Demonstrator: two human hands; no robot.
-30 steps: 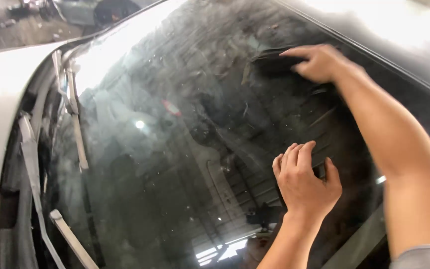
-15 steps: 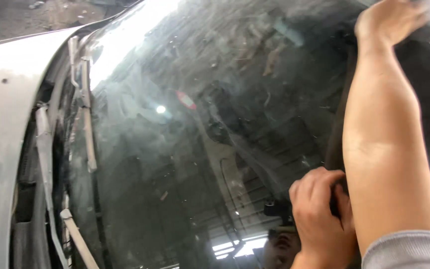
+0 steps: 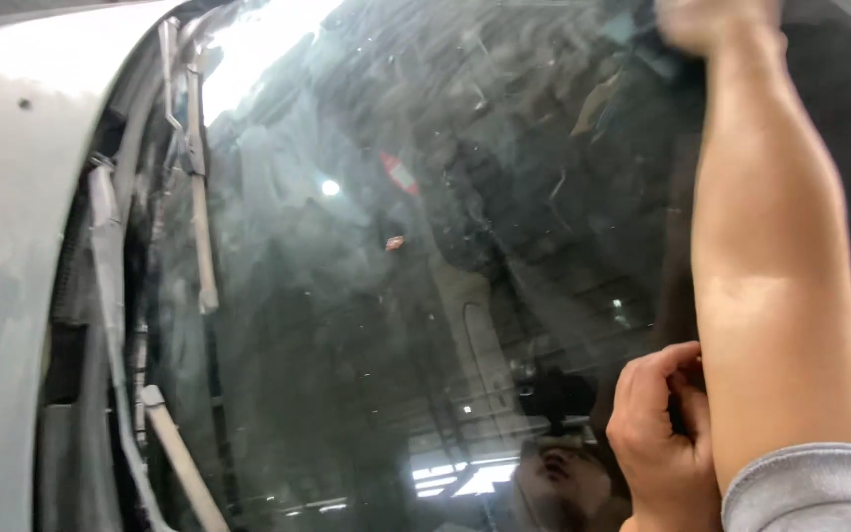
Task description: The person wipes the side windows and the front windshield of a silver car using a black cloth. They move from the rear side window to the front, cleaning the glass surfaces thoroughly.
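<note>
Fingers [image 3: 657, 379] pinching dark strip [image 3: 680, 296] on windshield [image 3: 366, 296]

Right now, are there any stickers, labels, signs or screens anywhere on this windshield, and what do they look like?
Sticker: upper middle of the windshield, a small slanted strip, red with a pale edge.
Small tag: just below that sticker, a tiny reddish and pale patch, too small to tell its shape.
No packages or screens in view.

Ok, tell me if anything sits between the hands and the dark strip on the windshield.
Nothing visible does. The left hand is closed on the dark strip low on the windshield, and the right hand is blurred at the strip's far end. The wiper arms lie off to the side, apart from both hands.
</note>
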